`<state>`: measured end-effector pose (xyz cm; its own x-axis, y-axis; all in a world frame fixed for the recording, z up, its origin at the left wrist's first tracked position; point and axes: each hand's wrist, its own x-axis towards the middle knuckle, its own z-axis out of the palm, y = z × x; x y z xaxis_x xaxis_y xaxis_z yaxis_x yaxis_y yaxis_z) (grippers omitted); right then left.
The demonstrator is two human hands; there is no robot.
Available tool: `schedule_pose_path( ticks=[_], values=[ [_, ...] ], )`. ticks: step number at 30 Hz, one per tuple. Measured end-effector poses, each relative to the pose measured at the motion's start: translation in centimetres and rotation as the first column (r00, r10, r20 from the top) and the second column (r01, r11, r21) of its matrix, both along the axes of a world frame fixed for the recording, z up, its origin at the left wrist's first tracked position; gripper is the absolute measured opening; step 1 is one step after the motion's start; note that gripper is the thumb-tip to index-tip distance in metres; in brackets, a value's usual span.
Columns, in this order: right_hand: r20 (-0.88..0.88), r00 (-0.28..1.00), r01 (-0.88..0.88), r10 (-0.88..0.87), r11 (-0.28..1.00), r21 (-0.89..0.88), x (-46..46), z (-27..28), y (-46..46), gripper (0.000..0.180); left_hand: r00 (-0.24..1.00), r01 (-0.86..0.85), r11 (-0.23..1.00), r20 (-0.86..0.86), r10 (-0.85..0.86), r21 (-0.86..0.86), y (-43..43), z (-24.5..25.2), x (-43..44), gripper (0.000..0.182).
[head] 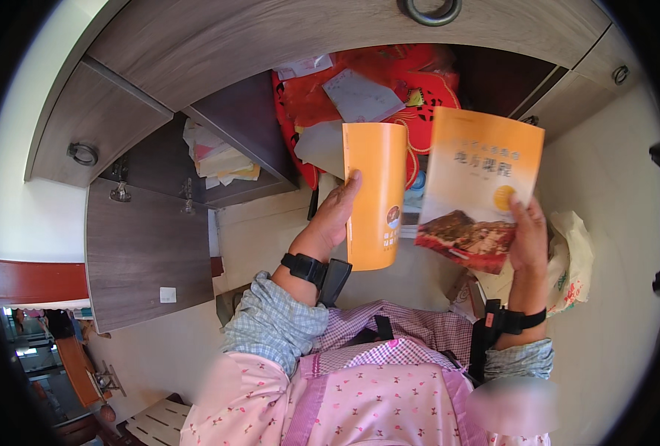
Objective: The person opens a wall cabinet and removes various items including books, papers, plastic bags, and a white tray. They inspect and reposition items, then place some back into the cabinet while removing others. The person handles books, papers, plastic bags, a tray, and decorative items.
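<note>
My left hand (332, 214) grips an orange paperback book (375, 167) by its left edge, thumb on the cover. The book stands upright and its cover bows outward. In my right hand (528, 231) is a second paperback (469, 178), orange at the top with a rocky landscape picture below, pinched at its lower right edge and slightly tilted. Both covers bear writing. Behind the two books lie red festive decorations (438, 97) with gold trim and a pale paper sheet (363, 96), inside the low cabinet.
An open cabinet door (151, 251) stands at left, near a stack of loose papers (224, 153) in a dark compartment. Above runs a wooden drawer front (318, 47) with a ring handle (433, 14). A cream plastic bag (569, 262) sits right of my right forearm. A slatted stool (160, 421) is at lower left.
</note>
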<state>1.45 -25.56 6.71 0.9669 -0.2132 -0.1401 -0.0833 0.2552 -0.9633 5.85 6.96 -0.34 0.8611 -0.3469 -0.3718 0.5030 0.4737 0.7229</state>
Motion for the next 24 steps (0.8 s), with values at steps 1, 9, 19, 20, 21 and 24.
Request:
schedule_pose_path(
  ticks=[1, 9, 19, 20, 21, 24],
  values=[
    [0.035, 0.999, 0.01, -0.01, 1.0, -0.004, 0.1, 0.3, -1.0, 0.027, 1.0, -0.017, 1.0, -0.017, 0.017, -0.023, 0.2, 0.1, 0.0, 0.063],
    [0.084, 0.985, 0.161, -0.149, 0.976, -0.149, -0.4, 1.8, -5.8, 0.029, 0.999, -0.021, 0.99, 0.031, 0.025, -0.14, 0.5, 1.0, 0.2, 0.059],
    [0.005, 0.999, 0.051, -0.051, 0.993, -0.106, 0.3, -1.2, 0.5, 0.023, 0.99, -0.085, 0.993, 0.107, 0.094, -0.084, -1.6, 2.5, 0.1, 0.059],
    [-0.009, 0.999, 0.05, -0.051, 0.993, -0.103, 0.3, -1.6, 1.5, 0.022, 0.989, -0.098, 0.994, 0.11, 0.103, -0.054, -2.0, 2.7, -0.1, 0.059],
    [-0.004, 0.999, 0.036, -0.036, 0.997, -0.073, 0.2, -1.9, 2.6, 0.022, 0.985, -0.107, 0.994, 0.131, 0.111, -0.036, -2.4, 2.9, -0.3, 0.059],
    [0.003, 1.0, -0.01, 0.01, 0.997, -0.079, 0.0, -2.7, 5.7, 0.022, 0.967, -0.019, 0.941, 0.245, -0.069, 0.338, -4.1, 3.5, -1.8, 0.06]
  ],
)
